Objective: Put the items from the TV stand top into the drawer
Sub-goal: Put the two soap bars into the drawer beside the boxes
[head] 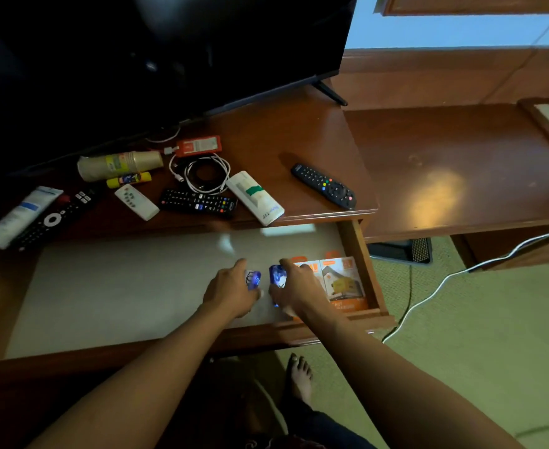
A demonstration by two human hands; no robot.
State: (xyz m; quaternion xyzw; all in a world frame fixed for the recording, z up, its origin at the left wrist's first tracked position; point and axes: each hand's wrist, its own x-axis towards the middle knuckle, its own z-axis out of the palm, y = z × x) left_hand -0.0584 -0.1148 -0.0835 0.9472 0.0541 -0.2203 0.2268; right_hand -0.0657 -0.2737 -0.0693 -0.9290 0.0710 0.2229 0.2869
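The drawer [111, 286] is pulled out below the TV stand top [283, 137], its pale lining showing. Both hands are inside it at the right. My left hand [226, 291] grips a small blue and white packet [253, 279]. My right hand [294, 290] grips a second blue packet [277, 276], next to two orange boxes [336, 280] lying in the drawer's right end. On the stand top lie several remotes: a black one [323, 185] at the right, another black one [198, 202], a white one [136, 202] and a long black one [53, 218].
Also on top: a white box [254, 197], a coiled white cable [205, 173], an orange pack [198, 145], stacked paper cups [119, 165], a glue stick [129, 179], a white tube [20, 217]. The TV [156, 53] stands behind. A white cord [480, 264] crosses the carpet.
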